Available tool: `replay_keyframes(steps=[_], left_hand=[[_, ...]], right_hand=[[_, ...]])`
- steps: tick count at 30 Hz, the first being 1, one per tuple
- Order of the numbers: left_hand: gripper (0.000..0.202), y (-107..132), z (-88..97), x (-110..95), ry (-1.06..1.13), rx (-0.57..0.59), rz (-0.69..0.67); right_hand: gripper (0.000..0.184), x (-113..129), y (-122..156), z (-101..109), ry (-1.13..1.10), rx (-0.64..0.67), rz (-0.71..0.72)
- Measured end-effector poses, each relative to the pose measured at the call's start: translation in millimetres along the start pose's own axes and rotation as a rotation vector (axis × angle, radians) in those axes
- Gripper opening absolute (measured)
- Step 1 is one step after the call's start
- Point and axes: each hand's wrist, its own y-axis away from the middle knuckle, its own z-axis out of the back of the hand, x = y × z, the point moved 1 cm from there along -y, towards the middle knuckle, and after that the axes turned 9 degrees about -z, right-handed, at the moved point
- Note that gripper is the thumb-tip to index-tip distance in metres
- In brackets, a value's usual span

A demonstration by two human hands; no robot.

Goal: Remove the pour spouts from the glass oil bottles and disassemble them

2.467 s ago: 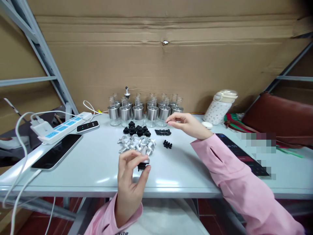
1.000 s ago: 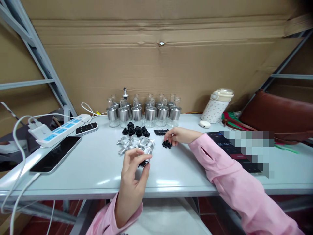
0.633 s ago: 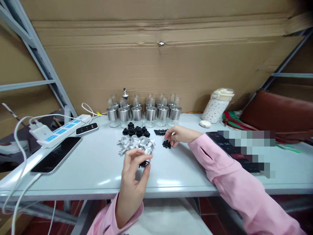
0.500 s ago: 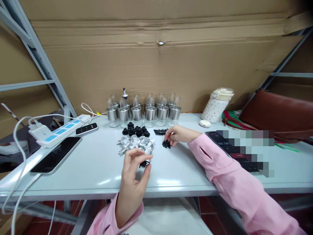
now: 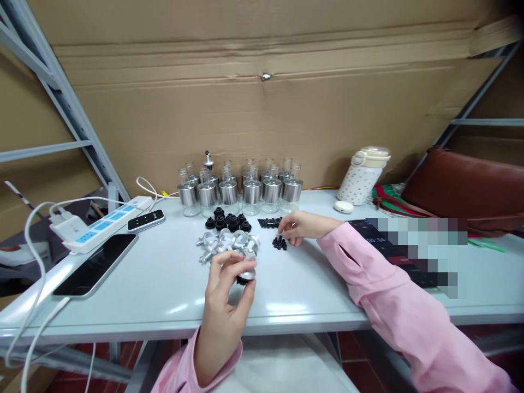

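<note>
My left hand [image 5: 225,303] pinches a small silver cap with a black insert [image 5: 246,274] just above the white table [image 5: 155,289], in front of a heap of silver caps [image 5: 227,243]. My right hand [image 5: 301,226] reaches over the table, its fingertips closed in a pinch at a small pile of tiny black pieces [image 5: 280,243]. What the pinch holds is too small to see. A row of black stoppers [image 5: 228,222] and a strip of black parts [image 5: 269,222] lie behind. Several glass bottles with steel bands [image 5: 241,188] stand at the back.
A phone [image 5: 96,265], a power strip [image 5: 102,224] with white cables and a small black device [image 5: 146,219] lie at left. A spotted flask [image 5: 362,174], a white puck [image 5: 343,206], a dark tablet and a brown bag [image 5: 462,188] are at right. Cardboard lines the wall.
My right hand came down from near the bottles to the pile of tiny black pieces. My left hand turned the cap it holds, silver side up now.
</note>
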Motion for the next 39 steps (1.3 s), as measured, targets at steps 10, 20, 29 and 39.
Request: replay_keyframes(steps=[10,20,29,39], left_hand=[[0.018,0.1,-0.4,-0.4,-0.01,-0.02,0.015],[0.02,1.7,-0.4,1.5,0.028,-0.008,0.027],[0.02,2.7,-0.9,1.4,0.075,-0.017,0.057],[0.02,2.4,-0.7,1.1,0.056,-0.022,0.044]], right_hand=[[0.025,0.4,0.8,0.1,0.049,0.023,0.016],[0.023,0.7,1.9,-0.7,0.082,0.028,0.089],[0.025,1.4,0.6,-4.1,-0.093,0.098,0.043],[0.037,4.5,8.4,-1.8,0.057,0.116,0.11]])
